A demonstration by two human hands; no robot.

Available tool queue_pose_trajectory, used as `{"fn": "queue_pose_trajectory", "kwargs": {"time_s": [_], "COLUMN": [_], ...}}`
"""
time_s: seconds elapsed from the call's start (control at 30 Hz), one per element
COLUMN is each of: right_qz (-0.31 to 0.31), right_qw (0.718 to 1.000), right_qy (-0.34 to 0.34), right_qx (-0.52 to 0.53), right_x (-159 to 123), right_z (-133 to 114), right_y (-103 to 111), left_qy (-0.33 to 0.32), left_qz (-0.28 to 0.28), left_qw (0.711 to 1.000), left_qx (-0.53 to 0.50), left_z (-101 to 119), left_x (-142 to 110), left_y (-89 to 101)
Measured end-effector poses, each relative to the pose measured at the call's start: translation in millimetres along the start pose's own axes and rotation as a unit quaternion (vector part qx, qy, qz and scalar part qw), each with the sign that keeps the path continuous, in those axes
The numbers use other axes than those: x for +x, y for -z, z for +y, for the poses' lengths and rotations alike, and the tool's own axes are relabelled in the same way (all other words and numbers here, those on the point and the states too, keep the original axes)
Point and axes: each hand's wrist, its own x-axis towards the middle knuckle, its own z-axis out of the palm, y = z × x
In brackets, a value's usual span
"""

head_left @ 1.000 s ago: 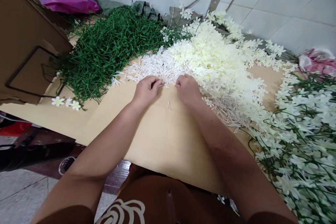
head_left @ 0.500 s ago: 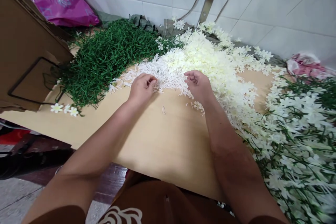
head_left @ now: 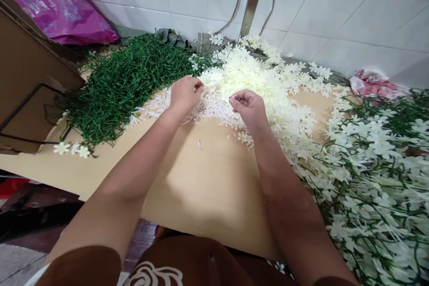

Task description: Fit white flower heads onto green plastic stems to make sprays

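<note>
My left hand (head_left: 187, 94) hovers at the far side of a heap of thin white artificial stamens (head_left: 214, 108), next to the pile of loose cream-white petal heads (head_left: 246, 73). Its fingers are loosely bent and apart, and its thumb is mostly hidden. To the right, my right hand (head_left: 250, 106) is closed in a pinch above the border of the stamens and petals. A tiny white bit, perhaps a stamen, shows at its fingertips.
Green plastic stems (head_left: 134, 80) are heaped at left, beside a cardboard box (head_left: 33, 85) and a purple bag (head_left: 67, 9). White flowers on green stems (head_left: 368, 187) cover the right side. A few flowers (head_left: 72, 148) lie near the box. Behind stands a tiled wall (head_left: 318, 4).
My left hand has moved from the near edge of the stamens farther in, towards the petals. My right hand has closed from loosely spread fingers into a pinch. The view has shifted slightly.
</note>
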Motion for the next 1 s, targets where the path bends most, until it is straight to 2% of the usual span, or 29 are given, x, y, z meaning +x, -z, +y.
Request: {"fn": "queue_pose_trajectory", "kwargs": {"time_s": [0.07,0.13,0.2,0.33,0.4,0.47,0.57,0.7,0.87,1.0], "right_qz": [0.000,-0.016,-0.038,-0.065,-0.066,-0.056,-0.037,-0.026,-0.020,-0.025], "right_qw": [1.000,0.999,0.999,0.998,0.995,0.992,0.987,0.987,0.989,0.987], "right_qy": [0.000,-0.007,-0.008,0.015,0.033,0.055,0.079,0.091,0.085,0.092], "right_qx": [0.023,0.042,0.036,-0.024,-0.062,-0.098,-0.131,-0.130,-0.120,-0.127], "right_x": [-1,-3,-6,-14,-19,-22,-25,-25,-26,-27], "right_z": [2,4,7,9,10,12,18,26,30,32], "right_y": [-5,-12,-20,-35,-41,-45,-48,-50,-51,-52], "left_qy": [0.064,0.124,0.182,0.268,0.283,0.291,0.306,0.317,0.316,0.291], "left_qz": [0.015,0.012,-0.021,-0.094,-0.115,-0.129,-0.136,-0.134,-0.138,-0.156], "left_qw": [0.987,0.953,0.909,0.819,0.787,0.768,0.749,0.739,0.740,0.753], "left_qx": [-0.146,-0.277,-0.374,-0.499,-0.535,-0.556,-0.572,-0.579,-0.577,-0.569], "left_z": [-4,-5,-5,-2,0,1,2,-1,-5,-6], "left_x": [-5,-15,-29,-56,-64,-67,-67,-66,-66,-67], "left_y": [13.4,22.2,24.5,16.2,12.0,10.2,10.3,10.0,6.8,5.3]}}
